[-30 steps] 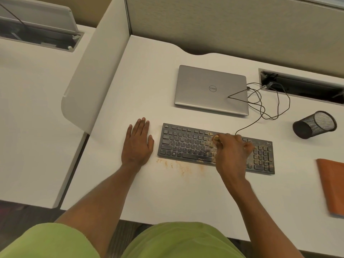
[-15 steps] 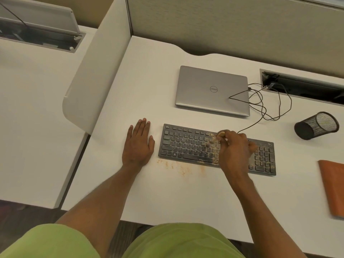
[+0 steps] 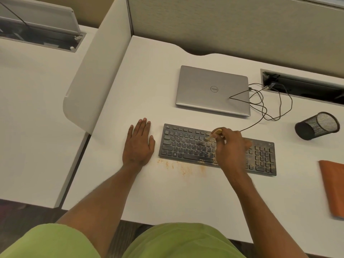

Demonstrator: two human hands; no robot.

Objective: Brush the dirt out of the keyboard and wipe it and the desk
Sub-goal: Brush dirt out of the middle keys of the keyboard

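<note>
Things that could go wrong, starting from the left.

Left hand (image 3: 138,144) lying flat on the desk (image 3: 130,192), just left of the keyboard (image 3: 186,146) and not touching it. Fingers straight, holding nothing. So nothing pinning the keyboard down; could slide under a hard sweep.

Dirt (image 3: 183,169) already lying on the desk, right along the front side of the keyboard. Easy to smear with a wrist, or to push off the front edge onto the green clothes (image 3: 176,241).

Right hand (image 3: 231,149) over the middle of the keyboard, fingers curled tight around a small brush (image 3: 214,134), bristles down on the keys. With too hard a push, could shove dirt deeper between the keys instead of out. Lots of brown dust on the right end, around the number keys, not cleaned yet.

Shut laptop (image 3: 212,90) near the back edge; could get dirty from a sweep away from the body. Thin cable (image 3: 260,108) looping by the laptop's right side; could catch on the brush. Mesh cup (image 3: 316,125) tipped on its side near the right edge; might roll from a bump.

Room to move, from the left again.

Divider wall (image 3: 96,81) along the left edge, so no sweeping out that way. Wide bare desk between the keyboard and the front edge, good for gathering dirt. Open gap between keyboard and laptop. Orange cloth (image 3: 333,187), or what looks like one, at the right edge, well apart from the keyboard and not yet used.
</note>
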